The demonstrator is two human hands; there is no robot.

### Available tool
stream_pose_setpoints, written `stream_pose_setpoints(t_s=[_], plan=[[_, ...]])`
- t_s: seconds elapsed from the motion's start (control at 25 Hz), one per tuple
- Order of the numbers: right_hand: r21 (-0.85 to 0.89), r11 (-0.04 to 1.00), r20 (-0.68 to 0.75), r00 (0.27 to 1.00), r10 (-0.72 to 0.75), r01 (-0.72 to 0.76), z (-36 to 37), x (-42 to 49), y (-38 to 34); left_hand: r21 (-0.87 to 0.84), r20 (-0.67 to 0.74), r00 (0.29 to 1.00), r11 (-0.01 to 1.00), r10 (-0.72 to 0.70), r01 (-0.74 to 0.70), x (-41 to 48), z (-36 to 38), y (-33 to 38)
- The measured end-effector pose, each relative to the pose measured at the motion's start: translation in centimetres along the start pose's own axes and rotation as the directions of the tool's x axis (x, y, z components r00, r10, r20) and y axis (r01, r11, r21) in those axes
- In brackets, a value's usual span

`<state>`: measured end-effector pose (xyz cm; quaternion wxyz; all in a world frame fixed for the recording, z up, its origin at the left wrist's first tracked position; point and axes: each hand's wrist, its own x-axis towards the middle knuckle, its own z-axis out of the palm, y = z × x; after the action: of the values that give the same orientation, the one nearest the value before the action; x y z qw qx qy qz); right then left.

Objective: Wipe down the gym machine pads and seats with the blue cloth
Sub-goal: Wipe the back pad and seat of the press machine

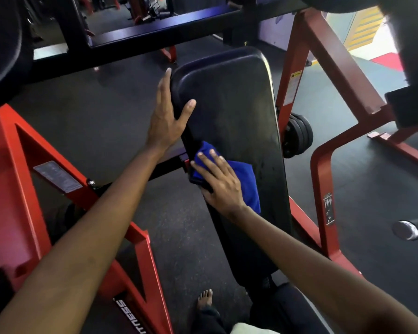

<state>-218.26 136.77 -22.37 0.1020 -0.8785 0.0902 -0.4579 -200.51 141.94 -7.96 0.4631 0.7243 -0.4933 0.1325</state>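
Observation:
A long black back pad (239, 104) runs up the middle of the head view, tilted away from me. My left hand (168, 114) grips its upper left edge, thumb on top of the pad and fingers along the side. The blue cloth (247, 182) lies flat on the pad's lower left part. My right hand (219, 180) presses on the cloth with straight, spread fingers, near the pad's left edge. Below, the pad narrows toward a dark seat (287, 307), mostly hidden by my right forearm.
Red steel frame parts stand at the left (12, 189) and right (323, 184) of the pad. Black weight plates (297, 136) hang behind its right edge. A chrome bar end (405, 229) juts in at right. My bare foot (205, 298) stands on dark rubber flooring.

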Motion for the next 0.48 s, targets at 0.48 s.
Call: stream_pose_setpoints(t_s=[0.48], plan=[[-0.129, 0.966, 0.307, 0.936, -0.175, 0.223, 0.5, -2.5, -0.1, -0.144, -0.055, 0.991, 0.983, -0.121, 0.112, -3.6, 2.5, 0.6]])
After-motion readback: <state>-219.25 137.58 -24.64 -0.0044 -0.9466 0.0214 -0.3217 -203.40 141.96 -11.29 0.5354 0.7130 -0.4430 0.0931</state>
